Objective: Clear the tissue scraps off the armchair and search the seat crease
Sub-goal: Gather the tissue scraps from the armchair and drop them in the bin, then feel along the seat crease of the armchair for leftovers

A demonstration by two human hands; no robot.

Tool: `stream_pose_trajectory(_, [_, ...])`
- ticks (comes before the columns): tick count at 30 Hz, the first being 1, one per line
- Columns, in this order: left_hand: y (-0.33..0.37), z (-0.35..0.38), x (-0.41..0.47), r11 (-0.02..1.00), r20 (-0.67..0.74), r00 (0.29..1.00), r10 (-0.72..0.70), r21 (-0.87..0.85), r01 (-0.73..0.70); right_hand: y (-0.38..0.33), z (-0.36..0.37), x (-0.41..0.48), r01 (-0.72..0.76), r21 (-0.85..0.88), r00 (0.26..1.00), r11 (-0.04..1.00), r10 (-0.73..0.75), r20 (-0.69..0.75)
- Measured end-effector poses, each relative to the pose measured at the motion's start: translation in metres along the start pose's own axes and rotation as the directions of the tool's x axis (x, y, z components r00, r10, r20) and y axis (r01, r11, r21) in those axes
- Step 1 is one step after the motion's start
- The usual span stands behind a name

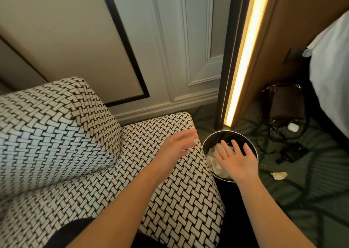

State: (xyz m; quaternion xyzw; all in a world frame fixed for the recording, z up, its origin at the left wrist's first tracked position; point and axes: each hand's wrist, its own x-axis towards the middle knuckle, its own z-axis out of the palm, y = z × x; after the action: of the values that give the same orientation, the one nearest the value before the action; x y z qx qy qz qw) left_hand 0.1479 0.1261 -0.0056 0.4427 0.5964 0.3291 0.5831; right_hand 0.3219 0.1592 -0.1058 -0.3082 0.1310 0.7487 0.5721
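Observation:
The armchair has black-and-white woven upholstery and fills the left half of the view. My left hand hovers over its right armrest, fingers straight and holding nothing. My right hand is spread flat above a round black waste bin on the floor beside the armrest. Crumpled white tissue lies inside the bin under my fingers. A few tiny pale specks sit on the armrest fabric. The seat crease is hidden.
A lit vertical light strip and a wood panel stand behind the bin. A brown bag, a white earbud case, black cables, a black charger and a paper scrap lie on the dark carpet. White bedding at right.

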Motion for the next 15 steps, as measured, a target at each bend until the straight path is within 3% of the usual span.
stream_pose_trajectory(3, [0.0,-0.01,-0.014,1.0,-0.039,0.999,-0.001,0.029,0.003,0.005,-0.001,-0.006,0.025,-0.087,0.999,0.996,-0.023,0.027])
stream_pose_trajectory(8, [-0.003,-0.032,-0.04,0.993,-0.089,0.996,-0.017,0.113,0.027,0.018,0.001,-0.027,0.085,-0.39,0.996,0.917,-0.086,0.015])
stream_pose_trajectory(12, [-0.004,-0.059,-0.073,0.99,-0.147,0.989,-0.018,0.138,0.038,0.036,0.009,-0.046,0.14,-0.698,0.989,0.702,-0.132,0.066])
stream_pose_trajectory(15, [-0.004,-0.084,-0.096,0.99,-0.182,0.983,-0.001,0.142,0.028,0.049,0.015,-0.061,0.181,-0.827,0.984,0.533,-0.106,0.147])
